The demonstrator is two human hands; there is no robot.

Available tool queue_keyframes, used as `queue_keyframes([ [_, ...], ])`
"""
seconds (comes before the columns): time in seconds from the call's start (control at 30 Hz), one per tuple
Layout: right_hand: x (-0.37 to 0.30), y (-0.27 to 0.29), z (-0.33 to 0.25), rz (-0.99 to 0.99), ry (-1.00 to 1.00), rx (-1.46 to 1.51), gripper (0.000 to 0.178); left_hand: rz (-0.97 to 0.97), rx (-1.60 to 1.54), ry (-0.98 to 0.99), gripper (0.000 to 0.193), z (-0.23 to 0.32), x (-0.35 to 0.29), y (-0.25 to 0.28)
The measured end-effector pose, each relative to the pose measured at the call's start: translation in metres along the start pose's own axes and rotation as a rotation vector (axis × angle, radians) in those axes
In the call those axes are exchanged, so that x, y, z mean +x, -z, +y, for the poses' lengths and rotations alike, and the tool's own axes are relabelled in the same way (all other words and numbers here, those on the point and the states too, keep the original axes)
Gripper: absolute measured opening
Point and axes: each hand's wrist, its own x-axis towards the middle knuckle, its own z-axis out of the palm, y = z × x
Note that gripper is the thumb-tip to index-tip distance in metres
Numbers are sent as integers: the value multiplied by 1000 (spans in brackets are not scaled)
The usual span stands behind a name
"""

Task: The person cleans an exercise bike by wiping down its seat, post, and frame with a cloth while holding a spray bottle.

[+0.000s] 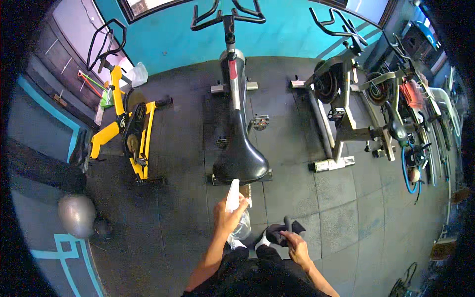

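Note:
My left hand is closed round the neck of a spray bottle with a white trigger head and a clear body. The bottle is upright, just short of the black saddle of the middle exercise bike. Lower and to the right, my right hand grips a dark cloth, which hangs bunched in front of my shoe. Neither hand touches the bike. Beyond the saddle, the bike's grey frame runs away from me to black handlebars.
A yellow exercise bike stands to the left, and a grey spin bike to the right with more equipment behind it. A silver exercise ball rests by the left wall. Dark rubber tiles cover the floor.

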Motion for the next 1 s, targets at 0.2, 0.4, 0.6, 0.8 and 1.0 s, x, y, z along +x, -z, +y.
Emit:
queue_keyframes([
  [0.2, -3, 47, -5, 30, 20, -33, 56, 144, -179, -28, 24, -1, -2, -11],
  [0.4, 3, 80, 5, 37, 84, -112, 53, 197, -98, -35, 22, 13, -9, -20],
  [0.6, 20, 93, -5, 55, 116, -172, 40, 229, -108, -39, 22, 17, -13, -24],
  [0.8, 38, 81, -16, 32, 143, -165, 62, 139, -28, 4, 23, 15, -11, -19],
  [1.0, 53, 58, -43, -23, 145, -146, 57, 66, 16, 23, 25, 16, -3, -8],
])
